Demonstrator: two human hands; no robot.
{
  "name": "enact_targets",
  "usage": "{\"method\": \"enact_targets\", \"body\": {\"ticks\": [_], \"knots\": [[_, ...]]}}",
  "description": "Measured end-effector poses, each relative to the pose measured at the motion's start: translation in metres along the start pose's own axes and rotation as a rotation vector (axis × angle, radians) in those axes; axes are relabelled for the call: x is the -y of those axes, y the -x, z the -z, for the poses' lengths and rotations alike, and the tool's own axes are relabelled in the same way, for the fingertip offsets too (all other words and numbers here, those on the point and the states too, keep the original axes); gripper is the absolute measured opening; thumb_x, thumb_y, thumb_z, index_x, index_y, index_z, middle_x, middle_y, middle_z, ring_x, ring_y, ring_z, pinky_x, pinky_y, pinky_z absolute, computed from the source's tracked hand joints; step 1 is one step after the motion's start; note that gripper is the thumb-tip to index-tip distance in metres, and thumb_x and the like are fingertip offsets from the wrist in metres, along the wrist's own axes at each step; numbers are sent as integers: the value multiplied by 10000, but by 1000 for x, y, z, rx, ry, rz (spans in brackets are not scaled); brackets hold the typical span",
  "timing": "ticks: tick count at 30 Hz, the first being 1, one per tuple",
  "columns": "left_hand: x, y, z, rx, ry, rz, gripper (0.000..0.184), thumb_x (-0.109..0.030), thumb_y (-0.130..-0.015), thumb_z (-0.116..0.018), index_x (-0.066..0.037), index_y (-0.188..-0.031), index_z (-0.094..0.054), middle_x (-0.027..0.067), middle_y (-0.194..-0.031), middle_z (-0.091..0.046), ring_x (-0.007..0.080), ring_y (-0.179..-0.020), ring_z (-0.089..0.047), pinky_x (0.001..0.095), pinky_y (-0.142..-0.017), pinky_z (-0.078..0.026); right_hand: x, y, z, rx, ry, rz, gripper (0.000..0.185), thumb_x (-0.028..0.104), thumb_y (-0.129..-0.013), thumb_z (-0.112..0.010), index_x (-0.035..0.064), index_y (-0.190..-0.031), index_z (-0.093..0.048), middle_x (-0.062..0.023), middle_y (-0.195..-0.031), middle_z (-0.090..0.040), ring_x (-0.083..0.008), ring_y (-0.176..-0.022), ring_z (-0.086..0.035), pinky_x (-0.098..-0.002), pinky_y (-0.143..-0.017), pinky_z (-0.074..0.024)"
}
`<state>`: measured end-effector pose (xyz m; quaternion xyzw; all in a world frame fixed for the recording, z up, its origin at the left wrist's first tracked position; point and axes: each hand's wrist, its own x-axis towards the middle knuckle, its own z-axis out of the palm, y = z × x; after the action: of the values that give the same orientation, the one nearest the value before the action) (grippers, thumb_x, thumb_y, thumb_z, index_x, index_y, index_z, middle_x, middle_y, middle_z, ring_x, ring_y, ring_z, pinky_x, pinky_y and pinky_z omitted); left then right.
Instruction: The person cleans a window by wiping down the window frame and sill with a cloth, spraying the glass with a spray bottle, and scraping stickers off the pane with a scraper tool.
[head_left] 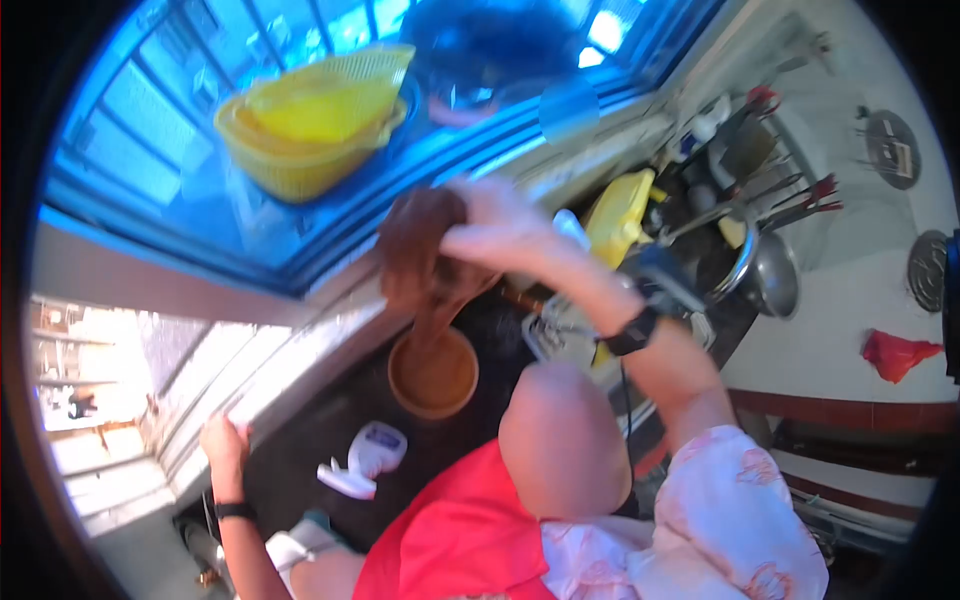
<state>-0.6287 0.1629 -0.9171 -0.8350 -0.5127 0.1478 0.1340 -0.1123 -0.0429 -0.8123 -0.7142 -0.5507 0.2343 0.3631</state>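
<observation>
My right hand (495, 225) is closed on a brown cloth (420, 245), bunched up against the lower edge of the blue window frame. A brown strip, part of the cloth or its wet run-off, reaches down into a brown bowl (433, 385) on the dark counter; which of these it is I cannot tell. At the far left, my left hand (225, 440) has its fingers curled on the pale window ledge (195, 445). Between the two hands a white spray bottle (365, 462) lies on its side on the counter.
A yellow basket (310, 135) stands at the barred window. To the right are a yellow container (618, 215), a steel bowl (772, 275), and several utensils. A red cloth (898, 355) lies at the far right. My bent knee (562, 440) rises in front.
</observation>
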Motion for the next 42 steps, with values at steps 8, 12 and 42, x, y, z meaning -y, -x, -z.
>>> {"method": "enact_targets", "body": {"ticks": [8,12,42], "knots": [[-14,-3,28,104,-14,5,339,-298,-678,-843,-17,-702,-656,184,-774,-660,362,-765,-658,442,-713,-515,-38,94,-7,53,110,-266,298,182,-704,-662,-27,-897,-574,-279,-983,-627,-438,-946,-603,-469,-802,-492],[-1,-6,11,105,-17,-12,351,-287,-648,-859,-11,-697,-648,180,-743,-644,369,-742,-642,457,-697,-502,-81,134,-82,-61,5,-261,390,263,-742,-708,-28,-975,-593,-289,-1145,-583,-427,-1062,-571,-468,-889,-462],[39,-2,-32,69,-16,-50,289,-257,-822,-731,-28,-844,-555,183,-790,-601,371,-764,-603,472,-693,-460,-314,327,-102,-833,-916,-975,174,-22,-861,-622,-28,-1033,-595,-72,-819,-622,-148,-657,-597,-244,-615,-506]]}}
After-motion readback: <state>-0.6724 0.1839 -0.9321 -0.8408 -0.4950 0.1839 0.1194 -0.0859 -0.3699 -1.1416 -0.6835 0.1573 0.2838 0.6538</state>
